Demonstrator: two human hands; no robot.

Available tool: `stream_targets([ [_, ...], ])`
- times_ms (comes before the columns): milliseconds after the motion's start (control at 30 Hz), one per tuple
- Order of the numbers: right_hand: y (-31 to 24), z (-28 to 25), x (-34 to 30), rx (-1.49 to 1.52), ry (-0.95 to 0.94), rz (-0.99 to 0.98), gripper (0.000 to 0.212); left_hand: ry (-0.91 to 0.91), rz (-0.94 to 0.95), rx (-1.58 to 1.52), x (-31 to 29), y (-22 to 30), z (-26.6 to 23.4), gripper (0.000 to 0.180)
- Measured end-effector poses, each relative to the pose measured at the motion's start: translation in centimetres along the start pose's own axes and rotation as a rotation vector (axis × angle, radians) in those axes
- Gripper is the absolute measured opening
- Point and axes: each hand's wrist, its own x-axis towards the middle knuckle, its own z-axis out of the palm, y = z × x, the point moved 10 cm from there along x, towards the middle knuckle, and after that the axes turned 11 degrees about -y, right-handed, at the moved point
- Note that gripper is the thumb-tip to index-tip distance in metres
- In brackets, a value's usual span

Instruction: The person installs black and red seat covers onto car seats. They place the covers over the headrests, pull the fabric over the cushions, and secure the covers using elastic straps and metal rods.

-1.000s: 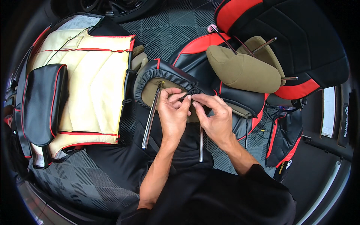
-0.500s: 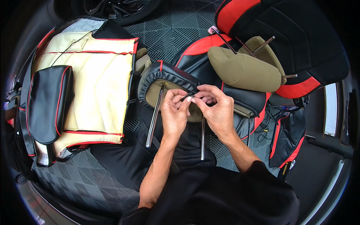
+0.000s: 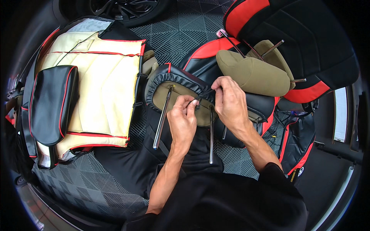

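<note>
Both your hands pinch the black cover's [image 3: 173, 77] drawstring over the headrest [image 3: 185, 102] on your lap — left hand [image 3: 184, 119], right hand [image 3: 231, 102] closed tight. Soft, stretchy leatherette — hold the hem.

Two hands, left [image 3: 184, 119] and right [image 3: 231, 102], at one headrest [image 3: 173, 86] wearing a black cover; two steel posts [image 3: 162, 119] jut from it. Two bare olive headrests [image 3: 250, 73] lie nearby, plus one cream seat cover [image 3: 104, 84] and one black cushion [image 3: 52, 104].
</note>
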Motion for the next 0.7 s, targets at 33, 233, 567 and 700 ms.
stream_targets([
  [33,0.1,0.4,0.2,-0.008,0.007,-0.006,0.018,-0.022,-0.037,0.003,0.1,-0.2,0.0,0.015],
  [233,2.8,2.3,-1.1,0.256,-0.106,0.208,0.026,-0.079,-0.188,-0.002,-0.1,-0.9,-0.9,0.024],
  [567,4.8,4.3,-1.8,0.610,0.036,0.270,0.013,-0.105,-0.045,0.220,-0.4,0.2,-0.4,0.019],
  [700,7.8,6.0,-2.6,0.811,0.118,0.517,0.012,-0.057,0.241,0.361,-1.0,3.2,-0.7,0.021],
])
